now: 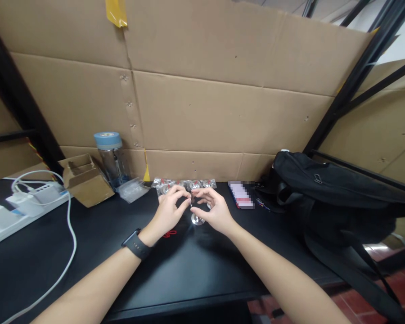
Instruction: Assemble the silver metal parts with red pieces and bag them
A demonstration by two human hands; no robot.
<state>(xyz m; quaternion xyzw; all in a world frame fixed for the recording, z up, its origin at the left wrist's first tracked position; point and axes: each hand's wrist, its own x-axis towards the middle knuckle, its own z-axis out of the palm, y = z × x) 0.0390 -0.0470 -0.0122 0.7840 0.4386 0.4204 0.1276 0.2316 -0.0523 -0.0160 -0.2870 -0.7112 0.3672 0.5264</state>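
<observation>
Here, one thin shiny piece (192, 199) raised over the smooth black desk (195, 270), left hand (173, 209) and right hand (216, 208) both pinching it, fingertip grip, one round silvery disc (197, 221) below.

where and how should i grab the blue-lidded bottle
Best around the upper body of the bottle, just under its blue lid, probably from the right: it stands upright and round, the cardboard box crowds its left, and the plastic bag lies before its base.
</observation>
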